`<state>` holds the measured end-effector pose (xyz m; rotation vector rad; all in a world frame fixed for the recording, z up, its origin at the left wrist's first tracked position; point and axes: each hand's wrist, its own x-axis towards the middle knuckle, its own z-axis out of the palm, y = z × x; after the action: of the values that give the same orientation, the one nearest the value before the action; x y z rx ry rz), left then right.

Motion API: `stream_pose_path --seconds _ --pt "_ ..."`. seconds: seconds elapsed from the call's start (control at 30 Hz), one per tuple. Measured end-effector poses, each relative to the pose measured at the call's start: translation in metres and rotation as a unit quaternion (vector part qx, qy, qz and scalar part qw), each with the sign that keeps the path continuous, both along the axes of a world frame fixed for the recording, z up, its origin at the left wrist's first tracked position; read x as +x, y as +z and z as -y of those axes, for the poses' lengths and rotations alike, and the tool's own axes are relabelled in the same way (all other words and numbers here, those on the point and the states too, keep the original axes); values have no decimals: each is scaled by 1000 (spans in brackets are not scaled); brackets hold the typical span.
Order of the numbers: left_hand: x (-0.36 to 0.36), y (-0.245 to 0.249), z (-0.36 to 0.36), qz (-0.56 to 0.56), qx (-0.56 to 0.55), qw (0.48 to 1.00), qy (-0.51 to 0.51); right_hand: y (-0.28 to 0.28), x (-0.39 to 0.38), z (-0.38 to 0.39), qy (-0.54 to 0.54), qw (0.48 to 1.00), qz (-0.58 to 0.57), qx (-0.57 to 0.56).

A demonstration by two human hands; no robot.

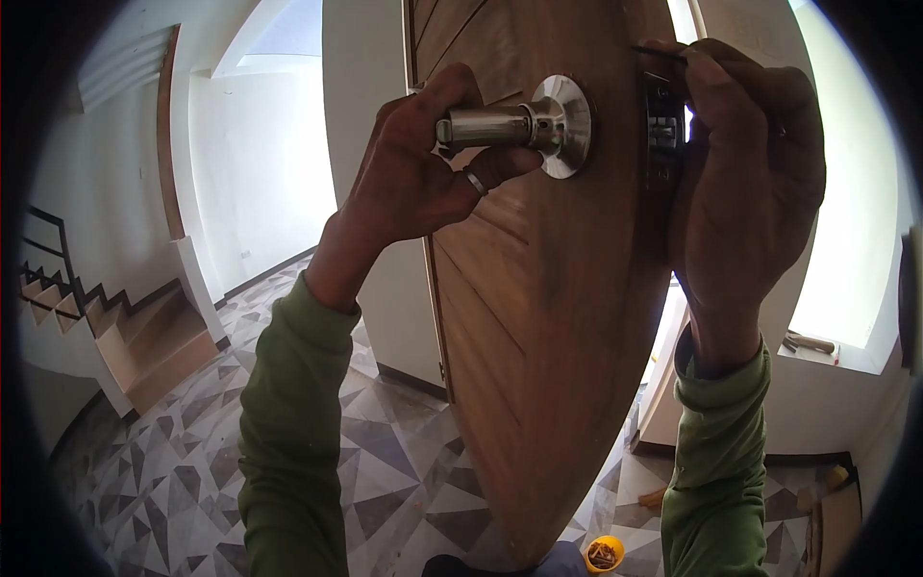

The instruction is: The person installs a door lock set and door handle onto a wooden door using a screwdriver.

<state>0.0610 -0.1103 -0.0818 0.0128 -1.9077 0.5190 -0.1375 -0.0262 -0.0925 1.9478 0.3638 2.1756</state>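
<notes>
A brown wooden door stands edge-on in front of me, carved with slanting grooves. On its left face sits a shiny metal door handle with a round rose against the wood. My left hand is closed around the lever, with the thumb reaching toward the rose. A metal latch plate is set in the door's edge. Beside it, on the far side, my right hand is closed, its fingertips pinching a thin dark rod above the plate. The rod's full shape is hidden.
A yellow cup of small brownish pieces stands on the patterned tile floor near the door's foot. Wooden stairs with a black railing are at left. A bright window opening is at right, with objects on its sill.
</notes>
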Motion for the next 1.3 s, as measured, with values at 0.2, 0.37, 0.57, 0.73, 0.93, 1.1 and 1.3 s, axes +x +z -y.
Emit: stream_pose_path --seconds 0.2,0.37,0.57,0.73,0.93,1.1,1.3 --pt "10 -1 7 39 49 992 -105 0 -15 4 22 999 3 25" --pt "-1 -15 15 -36 35 983 -179 -12 1 -2 -240 967 81 -34" --pt "-11 -21 15 -79 38 977 -196 -12 -5 -8 -412 881 -70 -220" --pt "-14 -25 16 -82 55 977 -189 -14 0 -14 -440 887 -50 -129" --pt "-16 -25 15 -84 61 973 -207 -15 2 -17 -463 878 -64 -106" --pt "-16 -25 16 -80 59 972 -212 -15 5 -17 -454 886 -58 -79" --pt "-17 -25 19 -70 77 968 -228 -12 -2 -20 -488 861 -88 -115"
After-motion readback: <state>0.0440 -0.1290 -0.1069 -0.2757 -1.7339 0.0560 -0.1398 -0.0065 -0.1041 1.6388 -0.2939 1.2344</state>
